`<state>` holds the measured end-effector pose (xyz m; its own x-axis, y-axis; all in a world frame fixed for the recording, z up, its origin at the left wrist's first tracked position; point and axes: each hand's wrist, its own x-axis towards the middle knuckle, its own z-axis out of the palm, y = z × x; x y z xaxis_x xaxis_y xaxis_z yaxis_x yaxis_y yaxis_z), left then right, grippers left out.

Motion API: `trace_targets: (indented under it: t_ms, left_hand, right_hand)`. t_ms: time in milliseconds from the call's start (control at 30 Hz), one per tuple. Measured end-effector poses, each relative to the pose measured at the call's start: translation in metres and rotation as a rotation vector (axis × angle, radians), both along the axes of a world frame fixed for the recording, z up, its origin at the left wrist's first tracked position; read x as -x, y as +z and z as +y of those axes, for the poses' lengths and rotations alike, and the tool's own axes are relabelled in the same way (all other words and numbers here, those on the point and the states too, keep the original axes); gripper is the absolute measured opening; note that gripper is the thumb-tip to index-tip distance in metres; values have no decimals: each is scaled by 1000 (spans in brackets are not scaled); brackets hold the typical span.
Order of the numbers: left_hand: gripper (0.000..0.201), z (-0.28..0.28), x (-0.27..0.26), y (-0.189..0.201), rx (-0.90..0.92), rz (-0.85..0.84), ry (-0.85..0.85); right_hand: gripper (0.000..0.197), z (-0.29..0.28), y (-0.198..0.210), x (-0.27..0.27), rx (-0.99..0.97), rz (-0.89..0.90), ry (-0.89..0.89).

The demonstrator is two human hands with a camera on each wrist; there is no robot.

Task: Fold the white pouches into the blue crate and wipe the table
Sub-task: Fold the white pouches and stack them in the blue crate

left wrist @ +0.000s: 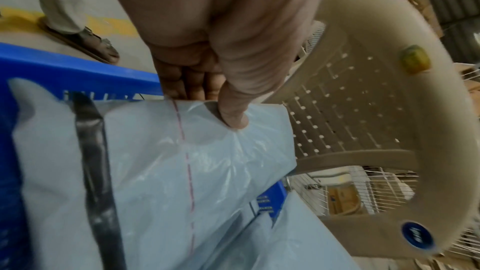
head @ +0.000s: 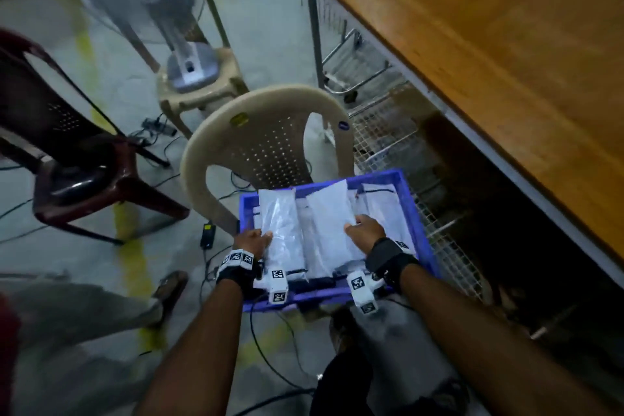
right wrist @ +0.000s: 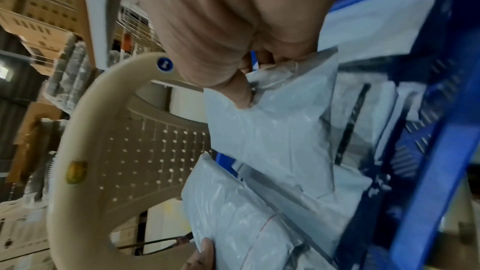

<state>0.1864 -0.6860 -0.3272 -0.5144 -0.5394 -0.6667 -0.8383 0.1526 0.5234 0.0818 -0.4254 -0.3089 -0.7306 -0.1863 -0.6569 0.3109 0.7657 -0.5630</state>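
wooden table [head: 506,54] off to the right, beige plastic chair [head: 266,132] with the blue crate [head: 422,230] sat on it, white pouches [head: 327,219] piled inside, left hand [head: 253,241] pinching the left pouch [head: 282,223], right hand [head: 366,233] clamped on the middle one

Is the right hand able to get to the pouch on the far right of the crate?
Probably yes. The right hand grips a middle pouch, and the right-side pouch lies uncovered just beside it in the crate, with nothing between. The hand would likely need to let go first.
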Motion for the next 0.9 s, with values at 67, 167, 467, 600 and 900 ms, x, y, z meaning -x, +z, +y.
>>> trace_targets:
  t_ms: [67,167,467,600,900]
  left_hand:
    - [30,-14,-4,-19,24,-63,-32]
    - [20,-25,-3,-38,51,-148,-58]
    - [22,-27,-14,-74,209,-63,-70]
    - [59,-11,-17,-57,236,79,-87]
    - [90,0,3,-76,230,-217,-767]
  right_hand:
    - [35,-16,-16,-6,-28,-46,49]
    - [45,-35,-44,-14,-65,-84,75]
    - [44,-61,-88,-22,-79,-20,59]
    - [70,-59,-89,-24,-47,108,-20]
    - [99,-77,-93,-1,-219,158,780]
